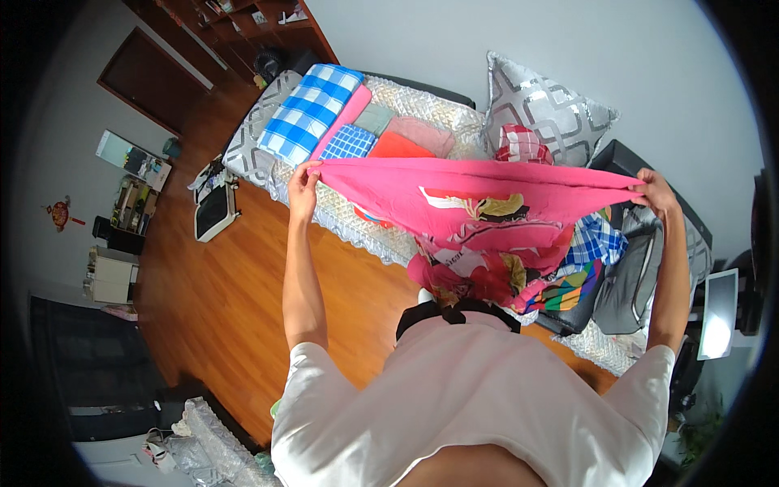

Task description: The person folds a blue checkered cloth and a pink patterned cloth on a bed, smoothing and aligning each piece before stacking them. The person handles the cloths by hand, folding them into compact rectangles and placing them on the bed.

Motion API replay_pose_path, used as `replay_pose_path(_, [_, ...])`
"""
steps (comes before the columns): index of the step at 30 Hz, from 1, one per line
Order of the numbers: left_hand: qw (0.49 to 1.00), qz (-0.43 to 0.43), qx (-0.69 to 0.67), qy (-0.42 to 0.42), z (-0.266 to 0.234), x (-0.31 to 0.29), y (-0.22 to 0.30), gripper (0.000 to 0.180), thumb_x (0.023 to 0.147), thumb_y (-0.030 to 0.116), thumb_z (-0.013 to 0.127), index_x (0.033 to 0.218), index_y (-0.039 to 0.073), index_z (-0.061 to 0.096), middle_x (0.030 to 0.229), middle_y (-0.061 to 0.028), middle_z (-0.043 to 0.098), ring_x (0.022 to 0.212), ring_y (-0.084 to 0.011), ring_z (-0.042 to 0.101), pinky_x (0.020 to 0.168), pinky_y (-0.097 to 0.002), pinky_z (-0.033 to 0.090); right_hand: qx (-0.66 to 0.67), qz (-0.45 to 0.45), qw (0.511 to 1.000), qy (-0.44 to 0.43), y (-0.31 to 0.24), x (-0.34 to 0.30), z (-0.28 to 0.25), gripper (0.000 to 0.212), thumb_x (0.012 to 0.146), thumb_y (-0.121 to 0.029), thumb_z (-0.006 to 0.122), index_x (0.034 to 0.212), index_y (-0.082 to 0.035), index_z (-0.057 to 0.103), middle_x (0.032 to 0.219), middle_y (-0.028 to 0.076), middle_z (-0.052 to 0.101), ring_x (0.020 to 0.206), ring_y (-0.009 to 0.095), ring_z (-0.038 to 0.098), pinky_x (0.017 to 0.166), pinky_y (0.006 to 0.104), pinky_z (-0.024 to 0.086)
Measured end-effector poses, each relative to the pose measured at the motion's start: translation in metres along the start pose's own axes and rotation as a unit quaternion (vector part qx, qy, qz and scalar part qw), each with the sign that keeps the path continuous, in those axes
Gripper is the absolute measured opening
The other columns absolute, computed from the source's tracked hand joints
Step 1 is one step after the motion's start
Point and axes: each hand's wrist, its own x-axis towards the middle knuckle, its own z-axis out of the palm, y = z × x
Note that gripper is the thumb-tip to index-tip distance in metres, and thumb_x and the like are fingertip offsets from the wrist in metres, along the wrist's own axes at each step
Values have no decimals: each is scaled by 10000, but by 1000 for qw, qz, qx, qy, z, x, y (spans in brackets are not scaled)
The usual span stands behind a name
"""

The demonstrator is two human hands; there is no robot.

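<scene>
A large pink printed cloth is stretched wide in front of me, its top edge nearly straight. My left hand pinches one top corner between thumb and fingers. At the other end, my right hand grips the opposite corner. The middle of the cloth sags and bunches toward my waist, showing yellow, black and white figures. Behind its top edge lie a folded red cloth and a crumpled red-and-white checked cloth, both partly hidden. A blue plaid cloth and a multicoloured cloth lie by its right side.
A sofa with a quilted silvery cover runs along the wall. On it sit a folded blue-and-white checked bedding piece, a small folded blue grid cloth and a patterned cushion. A white-and-black case-like object stands on the wooden floor.
</scene>
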Motion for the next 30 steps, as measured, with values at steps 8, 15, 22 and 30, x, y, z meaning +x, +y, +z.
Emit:
replay_pose_path(8, [998, 11, -20, 53, -6, -2, -12, 153, 891, -16, 524, 1003, 29, 618, 937, -2, 591, 800, -75, 505, 725, -213, 410, -10, -48, 999, -11, -36, -22, 19, 193, 763, 77, 569, 746, -85, 466, 723, -27, 500, 626, 61, 543, 552, 217, 546])
replay_pose_path(15, [996, 11, 30, 82, -9, -5, -24, 166, 893, -52, 498, 1006, 17, 598, 1006, -44, 612, 914, -111, 555, 816, -225, 425, -45, -10, 999, -9, -41, -20, 30, 229, 763, 27, 671, 719, -88, 478, 676, -30, 496, 564, 52, 506, 488, 181, 461])
replay_pose_path(22, [990, 24, 108, 84, -28, 6, -45, 141, 900, -39, 494, 989, 5, 594, 937, -56, 617, 865, -117, 557, 792, -242, 440, 74, -48, 992, -89, -62, -27, 45, 207, 779, 6, 686, 773, -91, 503, 706, -48, 546, 592, 18, 551, 501, 142, 481])
replay_pose_path(30, [995, 9, 92, -26, -67, -11, -10, 124, 916, -21, 479, 963, 13, 588, 830, 29, 540, 728, -49, 461, 659, -187, 384, -11, -91, 993, -74, -82, -40, 47, 151, 742, 23, 677, 785, -43, 547, 706, -5, 561, 548, 49, 486, 470, 183, 363])
